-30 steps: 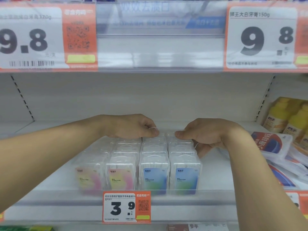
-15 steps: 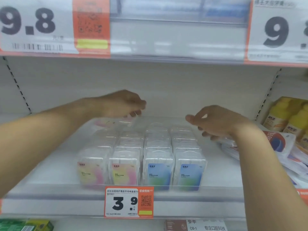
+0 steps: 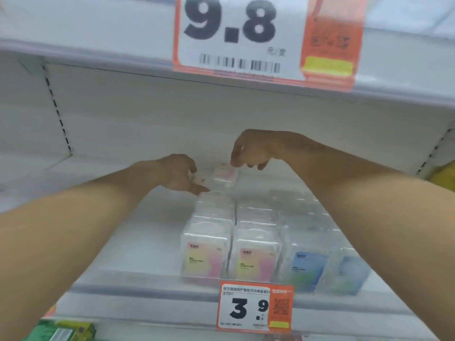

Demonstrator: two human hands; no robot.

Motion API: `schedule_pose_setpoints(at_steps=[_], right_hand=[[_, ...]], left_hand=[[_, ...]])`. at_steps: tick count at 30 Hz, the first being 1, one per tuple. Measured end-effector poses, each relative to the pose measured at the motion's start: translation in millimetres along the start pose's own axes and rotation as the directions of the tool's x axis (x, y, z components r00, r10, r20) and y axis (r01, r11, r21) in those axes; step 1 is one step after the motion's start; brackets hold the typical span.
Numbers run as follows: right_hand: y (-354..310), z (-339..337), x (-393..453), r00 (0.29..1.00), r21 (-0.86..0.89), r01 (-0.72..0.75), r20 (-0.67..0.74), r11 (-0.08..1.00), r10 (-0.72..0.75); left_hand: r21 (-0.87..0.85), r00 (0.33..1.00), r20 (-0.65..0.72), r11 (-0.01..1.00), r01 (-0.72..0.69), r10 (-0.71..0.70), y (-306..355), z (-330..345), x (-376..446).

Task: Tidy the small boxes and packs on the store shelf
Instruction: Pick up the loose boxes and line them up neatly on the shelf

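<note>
Left hand (image 3: pixel 176 174): reached to the back of the shelf, fingers curled; a small pale item shows at its fingertips, but blur hides whether it is pinched, so the grasp cannot be told. Right hand (image 3: pixel 251 150): raised above the back of the rows, fingers hanging loosely curled, thumb tip at the top edge of a lone pink-and-yellow box (image 3: pixel 224 177); whether it grips or only touches cannot be told. Lone box: upright behind the two left rows, apart from the tidy block, between the two hands. Main stock: clear boxes (image 3: pixel 261 232) in four rows running front to back, pink-yellow labels on the two left rows, blue on the two right, fronts near the shelf lip (image 3: pixel 147 290). Price tag (image 3: pixel 254 306): clipped to the lip, reads 3.9. Larger tag (image 3: pixel 266 38) on the shelf above, reads 9.8. Step in hand, as judged: gathering the stray rear box. Next move calls for a firm pinch on its sides, then bringing it forward square into its matching pink row without toppling the neighbours.
</note>
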State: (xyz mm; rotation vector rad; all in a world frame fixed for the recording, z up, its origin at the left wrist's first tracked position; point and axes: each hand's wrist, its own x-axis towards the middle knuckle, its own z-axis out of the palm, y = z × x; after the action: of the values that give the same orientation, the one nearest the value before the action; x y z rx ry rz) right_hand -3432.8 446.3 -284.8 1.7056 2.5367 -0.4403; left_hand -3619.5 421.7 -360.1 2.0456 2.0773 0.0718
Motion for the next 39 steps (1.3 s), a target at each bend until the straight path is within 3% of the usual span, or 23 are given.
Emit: schedule_pose_setpoints(at_steps=[4, 7, 10, 14, 20, 23, 26, 31, 34, 36, 39], right_hand=[[-14.4, 17.8, 52.4, 0.995, -0.148, -0.094, 0.027, 0.985, 0.100], [-20.7, 32.1, 68.5, 0.995, -0.256, -0.095, 0.014, 0.962, 0.102], [-14.9, 44.4, 78.6, 0.988, -0.024, -0.138, 0.062, 0.990, 0.140], [-6.6, 42.3, 77.5, 0.968, 0.234, -0.200, 0.198, 0.951, 0.155], [-7.0, 41.4, 62.6, 0.940, 0.193, -0.224, 0.301, 0.955, 0.160], [-8.4, 39.7, 56.5, 0.949, 0.152, -0.185, 0.285, 0.971, 0.136], [-12.1, 37.0, 43.9, 0.969, 0.129, -0.145, 0.218, 0.981, 0.115], [-7.3, 8.5, 16.7, 0.995, 0.427, -0.091, 0.063, 0.900, 0.071], [1.4, -15.7, -6.3, 1.000, 0.445, -0.022, 0.009, 0.895, 0.020], [8.6, -24.5, -22.3, 0.998, 0.458, 0.039, -0.055, 0.888, -0.016], [18.8, -22.9, -39.6, 0.996, 0.498, 0.062, -0.081, 0.865, -0.025]], left_hand=[[-0.021, 0.997, -0.072, 1.000, 0.019, -0.021, -21.1, -3.9, -16.0], [-0.193, 0.983, -0.176, 0.981, 0.026, -0.061, -31.5, -2.9, -24.4], [-0.343, 0.956, -0.277, 0.939, -0.005, -0.096, -34.9, -3.2, -30.4], [-0.570, 0.956, -0.270, 0.819, -0.066, -0.111, -28.8, -8.0, -36.3], [-0.657, 0.964, -0.253, 0.746, -0.108, -0.083, -12.2, -31.8, -35.1], [-0.614, 0.955, -0.273, 0.785, -0.079, -0.117, -4.3, -36.4, -39.0], [-0.657, 0.942, -0.298, 0.749, -0.083, -0.157, 2.5, -42.1, -42.6], [-0.694, 0.925, -0.344, 0.708, -0.132, -0.165, 9.7, -52.6, -48.7], [-0.731, 0.941, -0.324, 0.658, -0.180, -0.102, 8.7, -60.5, -56.6], [-0.768, 0.942, -0.329, 0.601, -0.222, -0.072, 7.6, -59.5, -63.8], [-0.870, 0.946, -0.314, 0.425, -0.252, -0.083, 10.6, -44.2, -70.4]])
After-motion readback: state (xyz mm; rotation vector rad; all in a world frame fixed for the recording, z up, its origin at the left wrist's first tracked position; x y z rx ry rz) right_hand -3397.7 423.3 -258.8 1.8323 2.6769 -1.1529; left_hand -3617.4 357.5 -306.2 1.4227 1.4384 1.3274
